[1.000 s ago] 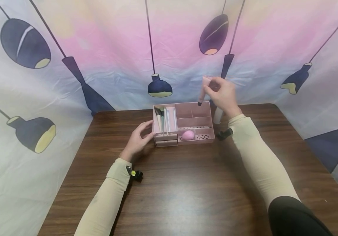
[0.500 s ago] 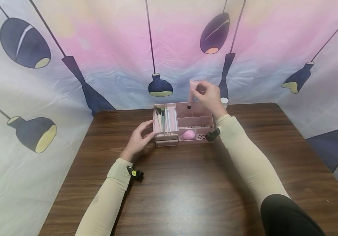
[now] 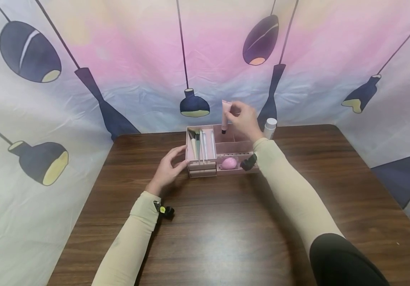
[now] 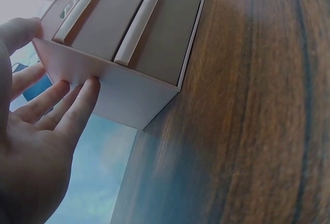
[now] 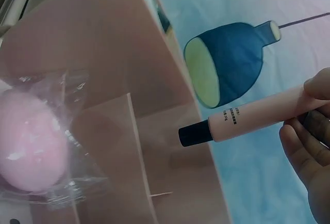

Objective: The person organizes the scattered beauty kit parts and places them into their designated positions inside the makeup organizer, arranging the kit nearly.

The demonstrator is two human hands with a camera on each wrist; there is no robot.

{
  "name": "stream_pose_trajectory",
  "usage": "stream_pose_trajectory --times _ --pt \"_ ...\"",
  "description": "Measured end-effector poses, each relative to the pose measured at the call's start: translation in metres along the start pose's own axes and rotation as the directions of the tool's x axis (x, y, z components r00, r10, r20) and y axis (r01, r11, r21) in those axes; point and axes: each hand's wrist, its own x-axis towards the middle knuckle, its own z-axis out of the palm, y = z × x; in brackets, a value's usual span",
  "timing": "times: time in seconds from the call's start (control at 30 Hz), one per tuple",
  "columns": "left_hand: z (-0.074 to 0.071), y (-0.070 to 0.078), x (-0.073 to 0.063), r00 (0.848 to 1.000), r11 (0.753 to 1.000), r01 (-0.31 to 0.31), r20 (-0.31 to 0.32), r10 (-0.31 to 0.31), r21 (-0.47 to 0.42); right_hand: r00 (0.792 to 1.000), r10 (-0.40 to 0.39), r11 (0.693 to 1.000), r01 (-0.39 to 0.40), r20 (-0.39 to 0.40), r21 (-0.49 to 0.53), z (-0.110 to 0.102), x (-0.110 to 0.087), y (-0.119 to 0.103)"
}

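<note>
A pink desk organizer (image 3: pixel 219 173) stands near the table's back edge. My right hand (image 3: pixel 244 120) pinches a pink squeeze tube (image 5: pixel 258 113) by its flat end, black cap down, above the organizer's back left compartment. My left hand (image 3: pixel 169 169) rests its fingertips on the organizer's left side, fingers fairly straight; the left wrist view shows them against the side wall (image 4: pixel 118 92), near the two drawers. Several makeup brushes (image 3: pixel 197 145) lie in the top left tray. A pink sponge (image 5: pixel 33 140) in clear wrapping sits in the front compartment.
Behind the right wrist, a white-capped bottle (image 3: pixel 270 126) stands right of the organizer, partly hidden by the arm. The wooden table (image 3: pixel 205 230) ends at a printed cloth backdrop (image 3: pixel 136 71).
My right hand has moved left and slightly down with the tube, from the organizer's right end to over its back left compartment. The white bottle is more exposed. My left hand stays put.
</note>
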Motion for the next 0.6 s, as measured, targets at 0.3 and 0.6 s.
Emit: stream_pose_trajectory --times 0.3,0.6 --pt "-0.001 0.000 0.000 1.000 1.000 0.002 0.001 -0.002 0.003 0.999 0.031 0.999 -0.030 0.029 -0.021 0.011 -0.001 0.017" --pt "0.000 0.001 -0.001 1.000 1.000 0.001 0.000 -0.001 0.017 0.998 0.030 0.997 -0.026 0.046 -0.078 0.022 -0.009 0.033"
